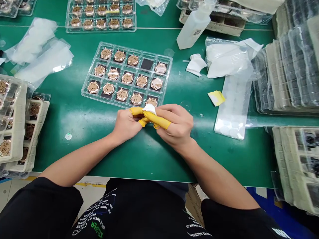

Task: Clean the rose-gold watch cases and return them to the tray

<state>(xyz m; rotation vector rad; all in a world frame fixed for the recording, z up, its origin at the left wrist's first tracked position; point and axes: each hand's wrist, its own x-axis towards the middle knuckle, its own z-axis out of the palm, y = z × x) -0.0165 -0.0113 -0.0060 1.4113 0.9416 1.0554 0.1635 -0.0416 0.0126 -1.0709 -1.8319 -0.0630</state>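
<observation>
Far left: stacked plastic trays of round rose-gold watch cases [15, 122] sit on the green table [74, 159], with flat clear poly bags [37, 53] behind them. Top centre: a second clear tray of cases [101, 15].

Centre: a clear blister tray [127, 74] holds more cases, one per cell, which likely keeps them from rubbing. One cell shows only its dark pad.

Left hand [127, 125] and right hand [174, 126] are closed together just off the tray's near edge, pinching a white wipe [149, 109] between them. Yellow finger cots [157, 120] cover several fingers, probably to keep skin off the work. Cannot tell if anything sits inside the wipe.

Right of the tray: a plastic bottle [195, 26], a crumpled white cloth [196, 64], a yellow-and-white scrap [216, 98] and a white-filled poly bag [229, 58]. These lie between the hands and the tall tray stacks [291, 66] at far right. More trays [296, 166] sit lower right.
</observation>
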